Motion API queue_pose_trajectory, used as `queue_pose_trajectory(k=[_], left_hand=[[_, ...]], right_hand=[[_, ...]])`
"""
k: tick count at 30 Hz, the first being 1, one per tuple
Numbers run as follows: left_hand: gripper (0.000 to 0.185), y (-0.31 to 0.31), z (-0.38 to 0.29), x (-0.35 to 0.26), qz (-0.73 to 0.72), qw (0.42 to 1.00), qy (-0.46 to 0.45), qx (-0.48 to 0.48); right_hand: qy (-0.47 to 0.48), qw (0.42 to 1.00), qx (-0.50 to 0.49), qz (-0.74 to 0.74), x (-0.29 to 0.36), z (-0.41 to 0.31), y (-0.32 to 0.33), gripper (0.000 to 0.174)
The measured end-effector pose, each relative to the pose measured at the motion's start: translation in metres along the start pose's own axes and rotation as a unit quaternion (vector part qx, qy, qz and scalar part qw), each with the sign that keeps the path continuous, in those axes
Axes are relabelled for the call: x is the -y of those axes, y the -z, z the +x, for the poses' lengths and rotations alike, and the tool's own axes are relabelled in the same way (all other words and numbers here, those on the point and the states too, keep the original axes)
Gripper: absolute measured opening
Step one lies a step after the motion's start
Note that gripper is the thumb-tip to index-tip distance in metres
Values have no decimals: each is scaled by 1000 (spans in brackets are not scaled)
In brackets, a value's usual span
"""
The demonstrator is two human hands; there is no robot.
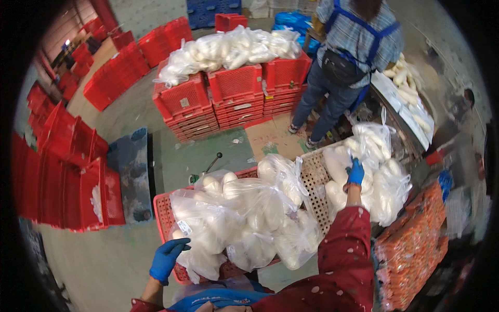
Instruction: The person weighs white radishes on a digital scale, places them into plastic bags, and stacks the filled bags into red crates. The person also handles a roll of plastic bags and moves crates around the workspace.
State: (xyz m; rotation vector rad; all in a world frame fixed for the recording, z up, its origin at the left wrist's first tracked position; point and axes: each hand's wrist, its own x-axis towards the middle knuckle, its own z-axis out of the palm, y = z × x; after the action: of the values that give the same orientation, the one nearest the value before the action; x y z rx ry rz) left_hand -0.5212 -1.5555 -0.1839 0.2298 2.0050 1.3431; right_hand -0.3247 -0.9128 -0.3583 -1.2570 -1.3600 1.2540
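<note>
My left hand, in a blue glove, is beside a clear plastic bag of white radishes with a small label. Its fingers are extended and nothing shows in them. Several such bags are heaped on a red perforated crate before me. My right hand, also gloved in blue, reaches forward onto more bagged white radishes on a beige perforated crate. It touches the bags there; the view does not show whether its fingers grip the plastic.
Stacked red crates bear more filled bags. A person in a blue apron stands by a table with loose white radishes. Bagged carrots are piled right. A blue pallet and red crates stand left.
</note>
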Motion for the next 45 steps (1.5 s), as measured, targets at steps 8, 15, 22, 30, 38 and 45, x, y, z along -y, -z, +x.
queue_pose_trajectory(k=[8, 15, 22, 30, 38, 45], left_hand=[[29, -43, 9, -16, 140, 958, -213, 130], [90, -54, -16, -58, 138, 872, -468, 39], [33, 116, -4, 46, 14, 939, -344, -9], [28, 529, 56, 197, 240, 917, -116, -298], [39, 719, 161, 115, 58, 837, -212, -500], [28, 468, 213, 70, 77, 972, -210, -74]], right_hand=[[83, 991, 106, 6, 164, -125, 8, 37], [197, 915, 341, -86, 282, -391, -73, 31], [47, 743, 666, -49, 279, -593, -226, 25], [-40, 757, 651, -43, 274, -664, -298, 28], [-95, 872, 474, -81, 241, -657, -243, 37], [-134, 889, 436, -44, 200, -624, -186, 32]])
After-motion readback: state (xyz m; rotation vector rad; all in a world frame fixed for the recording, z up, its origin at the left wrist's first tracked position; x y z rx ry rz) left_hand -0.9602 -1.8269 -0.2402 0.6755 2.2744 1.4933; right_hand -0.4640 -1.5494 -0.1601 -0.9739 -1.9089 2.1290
